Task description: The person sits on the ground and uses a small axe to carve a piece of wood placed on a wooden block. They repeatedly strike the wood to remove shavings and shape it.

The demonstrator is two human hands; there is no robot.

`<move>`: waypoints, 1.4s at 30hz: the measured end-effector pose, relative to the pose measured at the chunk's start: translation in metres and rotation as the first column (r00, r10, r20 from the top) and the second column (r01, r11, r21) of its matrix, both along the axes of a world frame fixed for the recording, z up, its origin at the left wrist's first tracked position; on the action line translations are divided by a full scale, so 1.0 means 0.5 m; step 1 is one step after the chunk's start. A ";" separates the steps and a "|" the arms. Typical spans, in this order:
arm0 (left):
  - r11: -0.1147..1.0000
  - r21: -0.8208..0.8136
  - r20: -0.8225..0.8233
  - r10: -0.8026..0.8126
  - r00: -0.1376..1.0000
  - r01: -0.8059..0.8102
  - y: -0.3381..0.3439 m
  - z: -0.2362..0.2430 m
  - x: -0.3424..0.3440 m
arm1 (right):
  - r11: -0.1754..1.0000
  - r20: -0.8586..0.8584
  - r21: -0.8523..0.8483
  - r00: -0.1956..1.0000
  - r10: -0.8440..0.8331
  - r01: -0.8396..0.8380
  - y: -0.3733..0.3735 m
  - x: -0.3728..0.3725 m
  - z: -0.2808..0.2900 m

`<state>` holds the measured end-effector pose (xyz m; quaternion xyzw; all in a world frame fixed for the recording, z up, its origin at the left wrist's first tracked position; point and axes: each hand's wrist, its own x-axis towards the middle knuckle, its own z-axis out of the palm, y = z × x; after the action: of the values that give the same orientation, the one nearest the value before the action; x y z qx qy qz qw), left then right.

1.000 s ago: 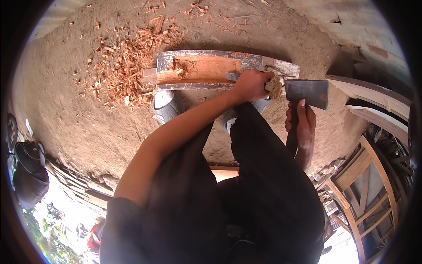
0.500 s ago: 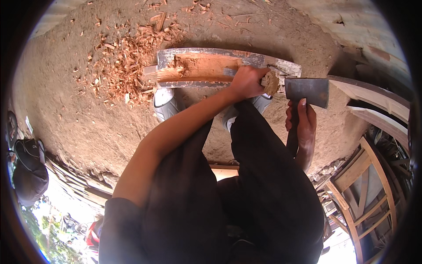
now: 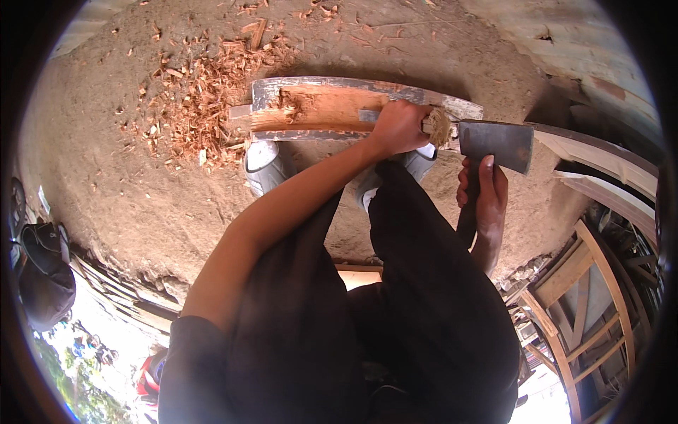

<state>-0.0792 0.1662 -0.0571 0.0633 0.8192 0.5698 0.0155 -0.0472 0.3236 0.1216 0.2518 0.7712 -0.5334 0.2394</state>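
Left hand (image 3: 400,128), right hand (image 3: 491,198) curled

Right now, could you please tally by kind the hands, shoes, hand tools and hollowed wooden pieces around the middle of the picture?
Hands: 2 (left hand, right hand)
Shoes: 2 (left shoe, right shoe)
Hand tools: 2 (chisel, hatchet)
Hollowed wooden piece: 1
Total: 7
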 end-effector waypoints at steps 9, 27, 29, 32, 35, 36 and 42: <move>1.000 -0.023 0.031 0.021 0.999 -0.020 0.002 -0.001 -0.001 | 1.000 -0.005 0.007 1.000 0.008 -0.008 -0.001 -0.025 -0.019; 0.990 -0.007 -0.049 0.137 0.989 -0.138 0.011 -0.015 -0.004 | 0.995 -0.024 0.089 0.998 0.056 -0.054 -0.019 -0.034 -0.028; 0.993 0.012 0.005 0.116 0.993 -0.116 0.013 -0.015 -0.009 | 0.995 -0.043 0.077 0.997 0.066 -0.063 -0.032 -0.027 -0.045; 0.992 0.006 0.014 0.127 0.992 -0.127 0.009 -0.014 -0.015 | 0.989 0.117 0.094 0.988 0.102 -0.113 -0.021 -0.050 -0.034; 0.989 0.004 -0.028 0.146 0.989 -0.146 0.009 -0.024 -0.009 | 0.992 0.007 0.088 0.996 0.092 -0.092 -0.014 -0.046 -0.024; 0.989 0.013 -0.052 0.149 0.987 -0.148 0.013 -0.024 -0.013 | 0.993 -0.008 0.085 0.997 0.082 -0.081 -0.017 -0.042 -0.029; 0.995 -0.012 -0.033 0.100 0.994 -0.101 0.008 -0.012 -0.005 | 0.984 0.077 0.075 0.985 0.157 -0.163 -0.004 -0.060 -0.026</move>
<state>-0.0816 0.1701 -0.0631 0.0311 0.8253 0.5632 -0.0261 -0.0770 0.3218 0.1085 0.2174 0.8008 -0.4715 0.2984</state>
